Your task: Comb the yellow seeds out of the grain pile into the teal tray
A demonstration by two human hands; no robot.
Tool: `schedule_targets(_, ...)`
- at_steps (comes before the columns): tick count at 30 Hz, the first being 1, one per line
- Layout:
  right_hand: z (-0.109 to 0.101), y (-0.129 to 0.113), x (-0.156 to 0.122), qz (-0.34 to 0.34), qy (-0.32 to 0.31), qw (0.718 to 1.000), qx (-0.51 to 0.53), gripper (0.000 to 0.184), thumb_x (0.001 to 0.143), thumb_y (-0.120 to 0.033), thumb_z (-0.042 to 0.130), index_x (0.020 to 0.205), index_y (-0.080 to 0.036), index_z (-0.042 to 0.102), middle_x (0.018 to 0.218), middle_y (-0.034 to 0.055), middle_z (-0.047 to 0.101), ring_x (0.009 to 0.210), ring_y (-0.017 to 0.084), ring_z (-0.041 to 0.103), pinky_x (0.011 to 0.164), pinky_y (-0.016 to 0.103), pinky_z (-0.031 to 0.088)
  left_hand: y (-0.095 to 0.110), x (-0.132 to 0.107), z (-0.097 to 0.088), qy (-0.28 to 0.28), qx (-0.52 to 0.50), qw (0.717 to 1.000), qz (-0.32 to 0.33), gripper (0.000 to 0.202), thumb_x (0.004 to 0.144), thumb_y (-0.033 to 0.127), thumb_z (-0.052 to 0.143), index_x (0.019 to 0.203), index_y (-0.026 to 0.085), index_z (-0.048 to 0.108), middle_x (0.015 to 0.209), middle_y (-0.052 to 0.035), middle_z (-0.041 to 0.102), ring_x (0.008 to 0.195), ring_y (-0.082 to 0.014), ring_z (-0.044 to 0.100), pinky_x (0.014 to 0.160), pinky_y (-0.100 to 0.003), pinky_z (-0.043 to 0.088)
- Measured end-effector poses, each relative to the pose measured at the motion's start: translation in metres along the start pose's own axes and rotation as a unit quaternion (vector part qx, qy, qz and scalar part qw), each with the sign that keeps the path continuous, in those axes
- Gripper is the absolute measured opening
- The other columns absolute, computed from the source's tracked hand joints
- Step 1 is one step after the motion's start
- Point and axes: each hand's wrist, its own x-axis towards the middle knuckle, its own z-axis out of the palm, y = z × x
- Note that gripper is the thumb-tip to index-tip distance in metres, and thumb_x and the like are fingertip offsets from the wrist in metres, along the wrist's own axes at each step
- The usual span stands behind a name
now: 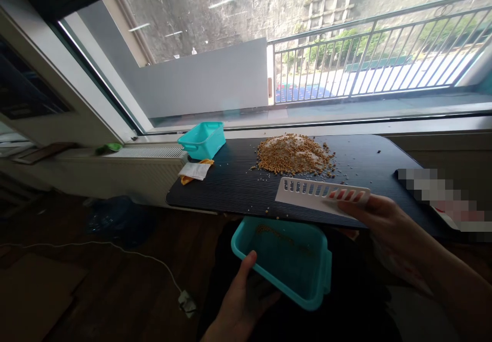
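My left hand [240,301] grips a teal plastic bin [286,260] by its near rim, holding it just below the front edge of the dark table [238,183]. A few brown grains lie inside the bin. My right hand [378,216] holds a white slotted plastic tray [317,194] flat on the table near the front edge, fingers showing through its slots. A pile of brown grains mixed with white powder [294,155] sits behind the tray. Scattered grains lie between the pile and the table edge.
A second teal bin [202,139] stands at the table's back left corner, with a white and orange packet [196,171] in front of it. A window and a radiator run behind the table. A white cable and plug [186,301] lie on the wooden floor at left.
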Motion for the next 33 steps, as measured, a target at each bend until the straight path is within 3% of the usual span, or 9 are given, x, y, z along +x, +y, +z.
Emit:
schedule_targets(7,0.023,-0.006,-0.003,-0.003,-0.065,0.998,-0.001,0.035,0.067,-0.049,0.069,0.088,-0.021,0.075,0.099,0.0081,0.071,0.098,0.028,0.063,0.092,0.040,0.047,0.001,0.002,-0.002,0.002,-0.006,1.000,-0.004,0.060,0.079,0.047,0.057,0.129,0.016,0.042,0.123,-0.0153,0.058,0.111,-0.0311,0.057,0.094,-0.046,0.044)
schedule_targets(11,0.023,-0.010,-0.005,0.007,-0.098,0.995,-0.002,0.031,0.068,-0.048,0.069,0.087,-0.024,0.074,0.096,0.0059,0.072,0.092,0.026,0.065,0.088,0.039,0.050,0.001,0.002,-0.006,0.005,-0.005,1.000,-0.006,0.062,0.078,0.049,0.057,0.128,0.016,0.043,0.123,-0.0145,0.059,0.110,-0.0316,0.057,0.094,-0.046,0.044)
schedule_targets(15,0.012,-0.008,0.007,-0.036,-0.034,0.999,-0.021,0.025,0.066,-0.049,0.070,0.078,-0.027,0.074,0.095,0.0037,0.072,0.098,0.028,0.063,0.095,0.041,0.046,0.000,0.004,-0.008,-0.014,-0.017,1.000,-0.002,0.063,0.078,0.048,0.057,0.129,0.015,0.043,0.122,-0.0151,0.060,0.110,-0.0314,0.057,0.094,-0.046,0.044)
schedule_targets(18,0.008,-0.004,0.031,-0.082,0.059,0.994,-0.033,0.027,0.062,-0.051,0.072,0.075,-0.026,0.074,0.094,0.0034,0.072,0.100,0.028,0.062,0.097,0.043,0.044,0.000,0.004,-0.006,-0.027,-0.025,0.999,-0.004,0.061,0.079,0.047,0.056,0.129,0.014,0.043,0.121,-0.0153,0.060,0.111,-0.0309,0.057,0.095,-0.045,0.044)
schedule_targets(20,0.010,-0.002,0.051,-0.093,0.088,0.992,-0.023,0.032,0.063,-0.052,0.071,0.081,-0.026,0.073,0.094,0.0033,0.072,0.099,0.027,0.062,0.097,0.044,0.042,0.001,0.003,-0.005,-0.024,-0.028,0.999,-0.015,0.062,0.079,0.047,0.056,0.129,0.013,0.043,0.121,-0.0163,0.060,0.111,-0.0310,0.057,0.094,-0.044,0.044)
schedule_targets(26,0.020,0.004,0.092,-0.077,0.065,0.995,-0.006,0.040,0.057,-0.054,0.074,0.082,-0.023,0.074,0.088,0.0043,0.072,0.089,0.024,0.064,0.090,0.044,0.046,0.002,0.002,-0.004,-0.008,-0.036,0.999,-0.023,0.062,0.075,0.049,0.060,0.127,0.019,0.045,0.118,-0.0144,0.062,0.112,-0.0314,0.056,0.092,-0.043,0.046)
schedule_targets(33,0.019,0.011,0.099,-0.068,0.084,0.994,0.018,0.044,0.050,-0.056,0.076,0.077,-0.020,0.074,0.087,0.0057,0.072,0.086,0.023,0.065,0.091,0.043,0.045,0.003,0.004,-0.006,0.001,-0.036,0.999,-0.023,0.064,0.073,0.050,0.062,0.126,0.018,0.047,0.116,-0.0150,0.062,0.111,-0.0319,0.056,0.092,-0.043,0.046)
